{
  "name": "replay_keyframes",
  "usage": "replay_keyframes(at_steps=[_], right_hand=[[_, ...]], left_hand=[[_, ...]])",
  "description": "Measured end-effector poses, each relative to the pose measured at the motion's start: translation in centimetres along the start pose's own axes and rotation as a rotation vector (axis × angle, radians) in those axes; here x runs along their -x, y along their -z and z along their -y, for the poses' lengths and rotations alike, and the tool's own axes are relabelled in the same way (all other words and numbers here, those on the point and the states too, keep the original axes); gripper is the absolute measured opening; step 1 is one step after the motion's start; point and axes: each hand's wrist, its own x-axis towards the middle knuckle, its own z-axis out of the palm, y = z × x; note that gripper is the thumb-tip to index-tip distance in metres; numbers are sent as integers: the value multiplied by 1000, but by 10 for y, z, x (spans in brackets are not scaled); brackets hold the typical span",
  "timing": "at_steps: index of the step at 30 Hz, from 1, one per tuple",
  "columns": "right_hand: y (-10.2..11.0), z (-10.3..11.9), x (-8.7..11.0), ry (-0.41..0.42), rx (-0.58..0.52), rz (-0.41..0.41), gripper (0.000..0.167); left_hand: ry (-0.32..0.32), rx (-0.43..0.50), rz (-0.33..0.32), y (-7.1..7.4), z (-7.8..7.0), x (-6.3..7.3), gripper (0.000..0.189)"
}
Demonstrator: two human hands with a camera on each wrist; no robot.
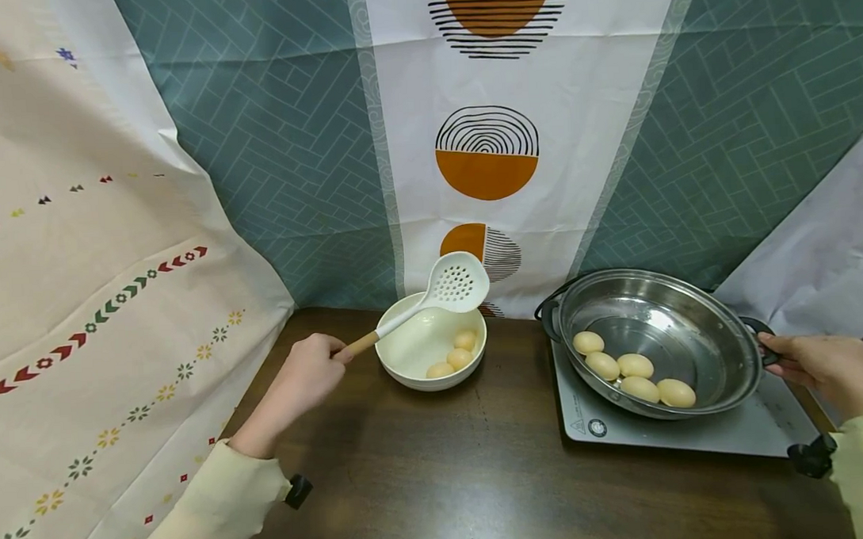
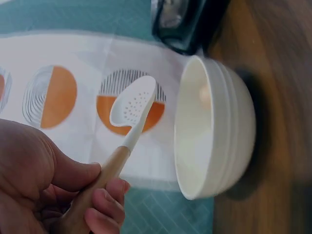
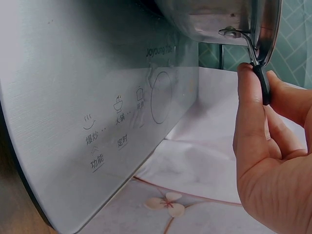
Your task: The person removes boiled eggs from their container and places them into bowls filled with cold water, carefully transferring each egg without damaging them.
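My left hand [image 1: 310, 373] grips the wooden handle of a white slotted spoon [image 1: 456, 283]. The spoon's perforated head is bare and hangs over the back rim of a cream bowl [image 1: 409, 349], where 3 pale egg-shaped pieces [image 1: 459, 358] lie. On the right, a steel pan [image 1: 679, 312] is tilted toward the front left, with several pale yellow egg-shaped pieces [image 1: 635, 365] gathered at its low side. My right hand [image 1: 823, 367] pinches the pan's black side handle [image 3: 263, 83] between thumb and fingers. The right wrist view shows the pan's underside near that handle.
Beneath the pan lies a flat grey induction cooker [image 1: 608, 434], with printed touch controls in the right wrist view. Bowl and cooker stand on a dark wooden table [image 1: 438, 460]. Patterned cloths [image 1: 292, 147] hang behind and at both sides.
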Motion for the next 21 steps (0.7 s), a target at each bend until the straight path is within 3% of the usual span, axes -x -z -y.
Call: replay_keyframes(at_steps=[13, 21], right_hand=[[1, 2, 1, -17, -43, 31, 21], [-1, 1, 0, -27, 20, -4, 29]], left_hand=[[-116, 18, 22, -19, -66, -11, 20], [-214, -20, 43, -39, -108, -17, 18]])
